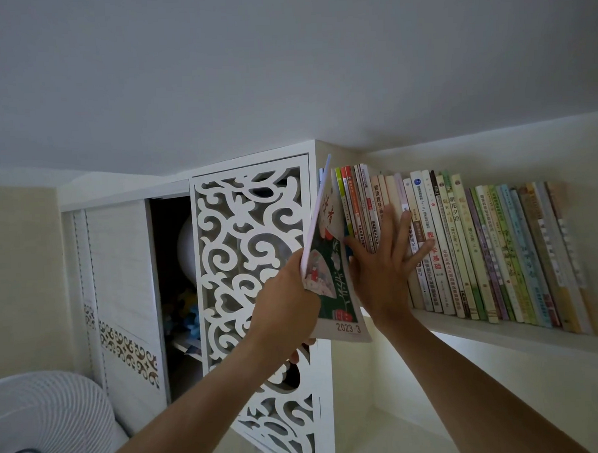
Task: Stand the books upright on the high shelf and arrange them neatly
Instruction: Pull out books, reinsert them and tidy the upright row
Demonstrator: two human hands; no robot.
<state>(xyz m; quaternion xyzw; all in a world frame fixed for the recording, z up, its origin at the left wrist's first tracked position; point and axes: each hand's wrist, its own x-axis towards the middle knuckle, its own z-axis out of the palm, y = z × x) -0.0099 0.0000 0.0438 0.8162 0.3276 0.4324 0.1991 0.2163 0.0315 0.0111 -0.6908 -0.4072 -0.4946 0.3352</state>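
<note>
- The left hand (287, 295) grips a thin magazine (330, 259) by its lower edge, fingers curled around it.
- The magazine is tilted, its top edge at the left end of the row of books (463, 246), beside the cabinet (254, 262).
- The right hand (381, 260) is spread flat, fingers straight, pressing against the spines.
- The books stand on the high shelf (501, 337), leaning slightly.
- A fan (42, 426) sits at lower left.

Dim, soft light; wide-angle edge distortion
</note>
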